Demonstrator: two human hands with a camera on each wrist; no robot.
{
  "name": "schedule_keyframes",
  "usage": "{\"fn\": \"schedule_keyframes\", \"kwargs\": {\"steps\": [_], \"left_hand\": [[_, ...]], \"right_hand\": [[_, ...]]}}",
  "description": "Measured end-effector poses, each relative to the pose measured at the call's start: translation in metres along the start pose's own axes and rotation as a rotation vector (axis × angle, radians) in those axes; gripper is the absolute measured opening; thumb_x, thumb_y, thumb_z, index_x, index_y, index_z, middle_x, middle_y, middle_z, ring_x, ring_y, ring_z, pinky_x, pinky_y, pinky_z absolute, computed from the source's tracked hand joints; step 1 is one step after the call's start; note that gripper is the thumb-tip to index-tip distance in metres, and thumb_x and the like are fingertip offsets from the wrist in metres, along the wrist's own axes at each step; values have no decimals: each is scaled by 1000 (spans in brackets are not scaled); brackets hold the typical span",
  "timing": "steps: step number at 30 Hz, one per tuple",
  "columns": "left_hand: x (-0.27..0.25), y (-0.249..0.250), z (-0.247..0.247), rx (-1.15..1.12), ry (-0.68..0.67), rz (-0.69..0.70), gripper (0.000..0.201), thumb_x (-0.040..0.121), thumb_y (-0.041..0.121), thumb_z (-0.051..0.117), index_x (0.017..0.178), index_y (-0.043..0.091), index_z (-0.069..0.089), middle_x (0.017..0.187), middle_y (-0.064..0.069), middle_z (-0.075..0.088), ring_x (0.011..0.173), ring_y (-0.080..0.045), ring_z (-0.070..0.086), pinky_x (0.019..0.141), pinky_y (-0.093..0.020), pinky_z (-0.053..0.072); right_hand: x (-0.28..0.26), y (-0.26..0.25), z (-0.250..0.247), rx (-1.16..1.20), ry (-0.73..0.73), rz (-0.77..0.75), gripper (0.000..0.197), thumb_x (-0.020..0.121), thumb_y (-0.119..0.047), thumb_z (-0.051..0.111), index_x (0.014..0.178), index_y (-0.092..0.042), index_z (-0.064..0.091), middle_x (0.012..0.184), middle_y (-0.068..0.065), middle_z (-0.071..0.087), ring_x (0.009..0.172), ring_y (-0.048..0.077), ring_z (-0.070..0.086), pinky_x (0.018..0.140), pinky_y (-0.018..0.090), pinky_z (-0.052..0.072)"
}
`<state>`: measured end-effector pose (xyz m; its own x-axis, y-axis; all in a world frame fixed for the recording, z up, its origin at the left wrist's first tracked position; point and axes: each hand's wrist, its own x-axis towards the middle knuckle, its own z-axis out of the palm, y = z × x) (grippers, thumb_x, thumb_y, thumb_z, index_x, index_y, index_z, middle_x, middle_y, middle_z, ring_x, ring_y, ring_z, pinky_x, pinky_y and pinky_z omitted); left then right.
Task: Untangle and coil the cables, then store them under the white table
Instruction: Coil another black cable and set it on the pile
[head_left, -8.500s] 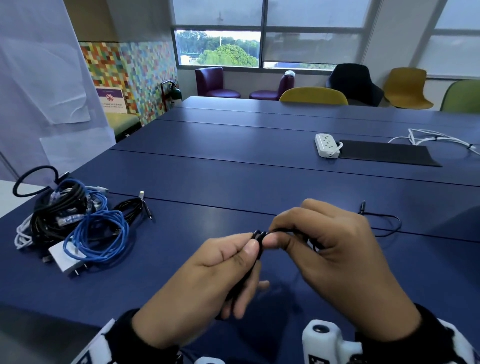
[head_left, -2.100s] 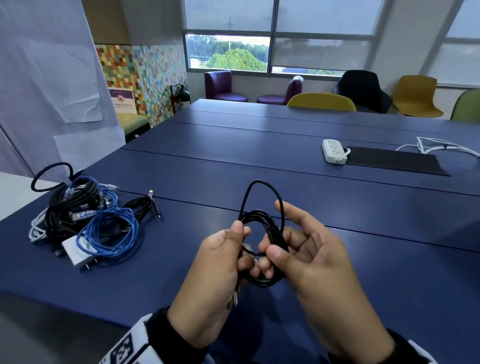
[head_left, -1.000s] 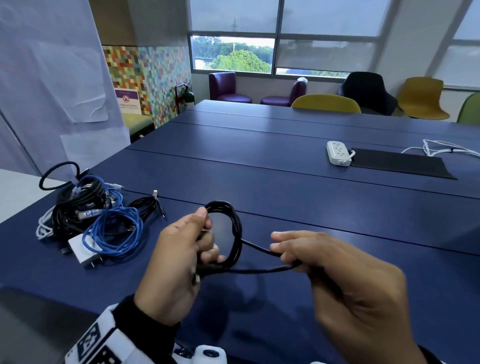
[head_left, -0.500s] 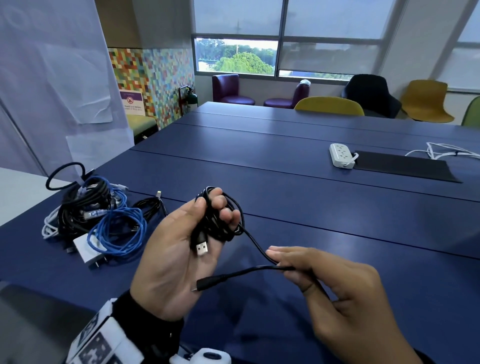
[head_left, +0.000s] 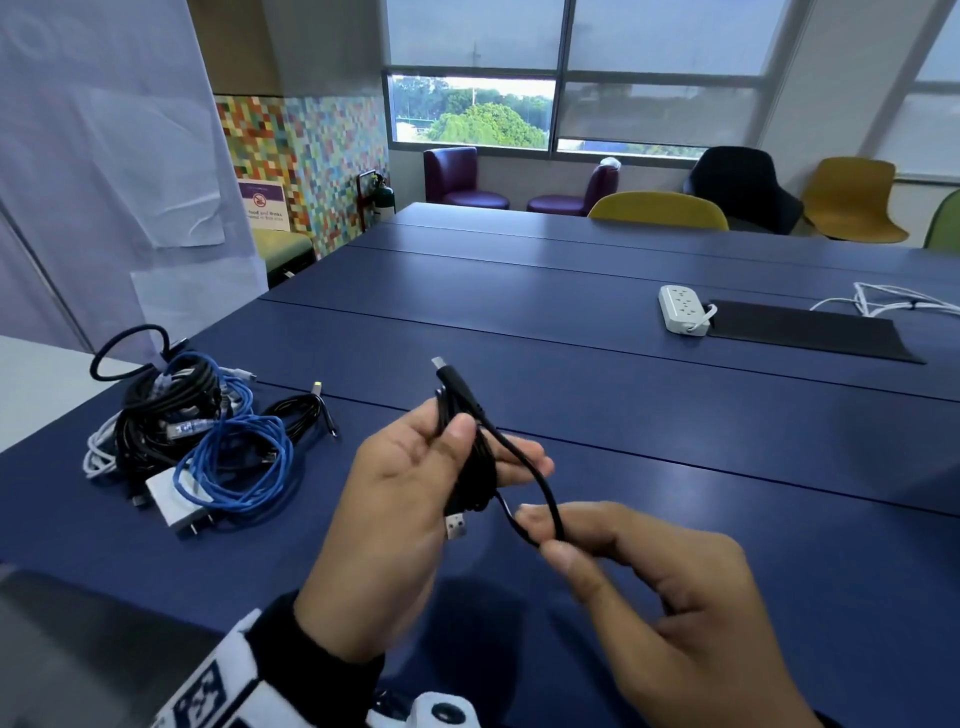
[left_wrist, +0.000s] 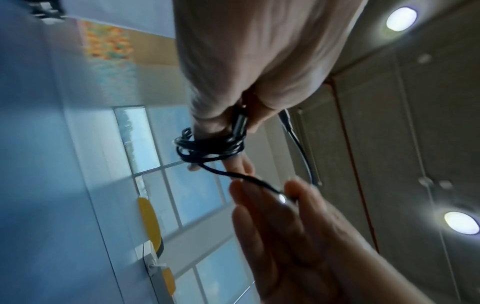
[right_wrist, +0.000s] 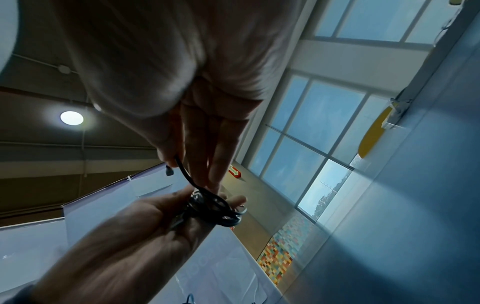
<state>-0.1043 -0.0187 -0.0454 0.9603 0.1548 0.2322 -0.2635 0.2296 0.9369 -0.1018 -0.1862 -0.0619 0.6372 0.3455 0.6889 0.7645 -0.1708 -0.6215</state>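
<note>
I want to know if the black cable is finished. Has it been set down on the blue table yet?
No, the black cable is off the blue table, coiled in the left hand, its loose loop pinched by the right hand.

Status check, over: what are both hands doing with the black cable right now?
Left hand grips the coiled black cable. Right hand pinches its loose loop. Tangled cable pile waits on the blue table, out of the way.

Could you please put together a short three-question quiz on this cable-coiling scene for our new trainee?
1. True or false: the left hand holds the coiled black cable.
2. What does the right hand pinch? A) a loop of the black cable B) the power strip C) the blue cable
3. Where does the cable pile lie?

Key: 1 true; 2 A; 3 on the blue table, to the person's left.
</note>
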Motion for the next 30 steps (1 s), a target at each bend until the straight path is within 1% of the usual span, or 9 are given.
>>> {"fn": "schedule_keyframes", "kwargs": {"steps": [2, 5, 7, 10, 13, 16, 21, 26, 30], "left_hand": [[-2, -4, 2, 102, -67, -16, 26, 101, 19, 44, 89, 17, 67, 89, -12, 75, 82, -29, 72, 81, -48, 53], [-6, -11, 5, 140, -193, -51, 29, 102, 24, 45, 91, -1, 56, 67, 2, 64, 56, -8, 55, 58, -18, 46], [-7, -14, 9, 135, -242, -59, 37, 101, 27, 44, 91, -9, 47, 57, 4, 45, 52, -4, 40, 54, -12, 38], [-9, -10, 16, 116, -311, -85, 30, 93, 18, 40, 102, -5, 57, 61, -11, 34, 54, -8, 38, 52, -18, 40], [-14, 0, 20, 162, -360, -122, 34, 90, 24, 37, 60, 25, 55, 48, 9, 34, 44, -8, 34, 42, -24, 26], [-17, 7, 20, 75, -353, -252, 37, 88, 34, 43, 54, 20, 47, 49, 8, 29, 41, -4, 24, 41, -15, 25], [-23, 1, 20, 23, -276, -326, 47, 99, 23, 35, 57, 7, 48, 48, -2, 28, 39, -11, 28, 39, -16, 26], [-26, -3, 23, 43, -231, -290, 45, 93, 32, 37, 51, 21, 48, 47, -5, 33, 43, -19, 33, 45, -26, 30], [-25, -12, 19, 96, -343, -197, 39, 82, 45, 45, 66, 11, 52, 52, 0, 44, 51, -17, 42, 57, -25, 39]], "right_hand": [[5, -1, 0, -16, -20, -83, 11, 86, -12, 64, 87, -9, 74, 89, -7, 72, 87, 9, 69, 80, 23, 54], [12, -3, -1, -75, -58, -160, 6, 84, -5, 70, 80, -7, 74, 82, -6, 68, 82, 17, 59, 80, 22, 50], [15, -3, -3, -139, -59, -184, 10, 81, -2, 72, 77, -11, 74, 85, -8, 66, 81, 19, 54, 74, 19, 45], [16, -5, -4, -103, -29, -167, 19, 82, -2, 69, 77, -19, 74, 97, -2, 60, 89, 18, 55, 63, 19, 48], [17, -6, -3, -47, -19, -131, 27, 78, 8, 69, 76, -18, 74, 103, 9, 58, 98, 14, 59, 61, 18, 54], [19, -9, -1, -165, -45, -117, 11, 86, -23, 69, 89, -33, 70, 111, -8, 61, 104, 20, 59, 78, 34, 51], [22, -4, 4, -45, -310, 79, 19, 92, -34, 52, 85, -50, 60, 88, -22, 59, 75, 6, 61, 69, 39, 53], [20, -18, 3, -18, -84, 144, 5, 92, -35, 53, 89, -36, 57, 85, -4, 60, 61, 17, 64, 55, 33, 55], [23, -21, -4, 274, -20, 399, 15, 93, -11, 61, 80, -19, 64, 63, 8, 60, 44, 24, 63, 44, 19, 49]]}}
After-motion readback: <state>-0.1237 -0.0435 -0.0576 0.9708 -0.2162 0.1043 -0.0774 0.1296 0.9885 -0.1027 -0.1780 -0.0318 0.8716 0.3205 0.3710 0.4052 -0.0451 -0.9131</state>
